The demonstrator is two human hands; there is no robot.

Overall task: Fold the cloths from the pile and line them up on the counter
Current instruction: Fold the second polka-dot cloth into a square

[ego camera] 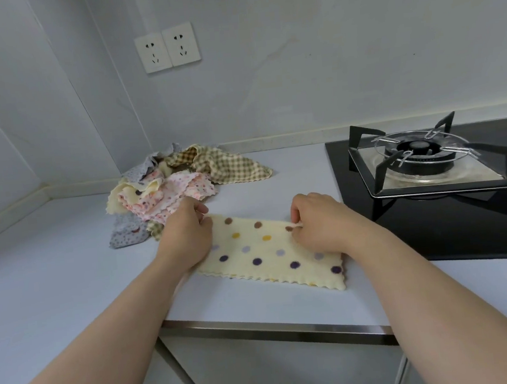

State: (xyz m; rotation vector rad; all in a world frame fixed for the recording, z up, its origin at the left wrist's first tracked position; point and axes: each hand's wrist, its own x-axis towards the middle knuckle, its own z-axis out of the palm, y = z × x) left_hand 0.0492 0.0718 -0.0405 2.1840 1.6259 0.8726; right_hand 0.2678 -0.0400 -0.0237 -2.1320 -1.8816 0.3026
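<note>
I see both hands, left (185,235) and right (317,223), pinching the far edge of the cloth (267,252) (long axis left-right, mid-frame), pile (168,190) upper left, nearer the left.

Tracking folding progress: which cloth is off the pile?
The cream polka-dot cloth, flat on the counter; the others lie crumpled in the pile.

the left hand (185,240) and right hand (319,224) are bare. the left forearm (105,336) and right forearm (436,298) are bare as well, all the way to the bottom edge of the view, which cuts them off. both forearms are slim and smooth, narrowest at the wrists and broader toward that edge. knuckles show on both hands; the nails are too small to tell.
</note>
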